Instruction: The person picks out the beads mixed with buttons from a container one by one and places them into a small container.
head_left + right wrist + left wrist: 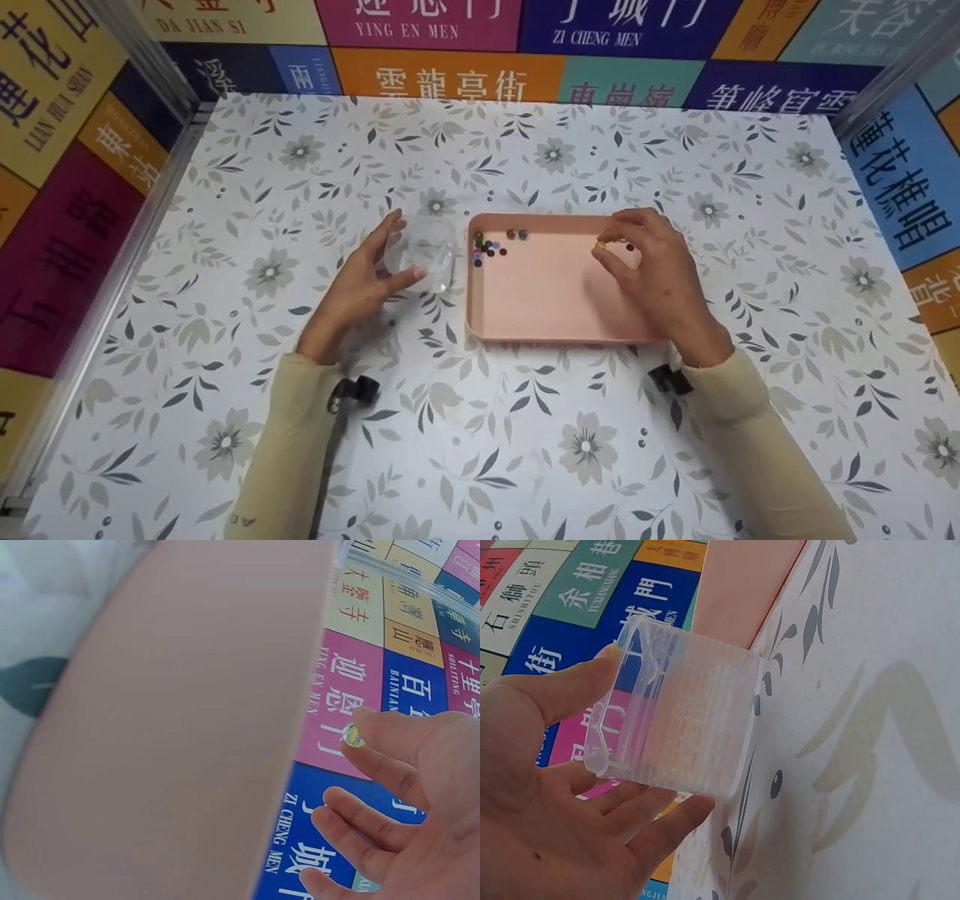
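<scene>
My left hand holds a clear plastic cup standing left of the tray. In the left wrist view its thumb lies at the rim of the ribbed cup, the other fingers along the opposite side. Between thumb and index finger, my right hand pinches a clear marble with yellow inside, raised over the right part of the pink tray. Several dark and coloured marbles cluster at the tray's left end. Two more marbles sit near its back wall, and a dark marble shows beside the right fingers.
A white table printed with grey flowers and leaves carries the tray and cup. Colourful panels with lettering stand along its back and sides. The tray's raised wall fills much of the right wrist view.
</scene>
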### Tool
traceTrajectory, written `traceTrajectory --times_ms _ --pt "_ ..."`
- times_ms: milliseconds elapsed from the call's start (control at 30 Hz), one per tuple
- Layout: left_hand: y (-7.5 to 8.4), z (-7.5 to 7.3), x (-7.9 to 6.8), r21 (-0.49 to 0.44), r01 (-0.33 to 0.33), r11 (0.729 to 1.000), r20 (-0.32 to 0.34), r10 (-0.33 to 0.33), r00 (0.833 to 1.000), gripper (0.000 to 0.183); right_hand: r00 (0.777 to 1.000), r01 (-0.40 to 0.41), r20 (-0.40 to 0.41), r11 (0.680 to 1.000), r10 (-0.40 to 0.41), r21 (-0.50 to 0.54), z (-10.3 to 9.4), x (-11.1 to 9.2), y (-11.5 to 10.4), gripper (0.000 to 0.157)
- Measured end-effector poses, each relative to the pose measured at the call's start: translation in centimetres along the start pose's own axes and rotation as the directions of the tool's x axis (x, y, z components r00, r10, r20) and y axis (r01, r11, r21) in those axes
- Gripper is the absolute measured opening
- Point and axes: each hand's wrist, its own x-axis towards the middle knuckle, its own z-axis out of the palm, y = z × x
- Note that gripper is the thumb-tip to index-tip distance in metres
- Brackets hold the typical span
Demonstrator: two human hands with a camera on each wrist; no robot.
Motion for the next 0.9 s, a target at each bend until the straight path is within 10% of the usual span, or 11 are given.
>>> traceTrajectory --times_ms 900 --pt "0.1 0.1 -0.1 0.027 0.021 0.999 -0.013 -0.02 1.0 0.096 0.999 0.005 0.035 1.0 -0.006 0.024 1.0 0.0 -1.1 0.011"
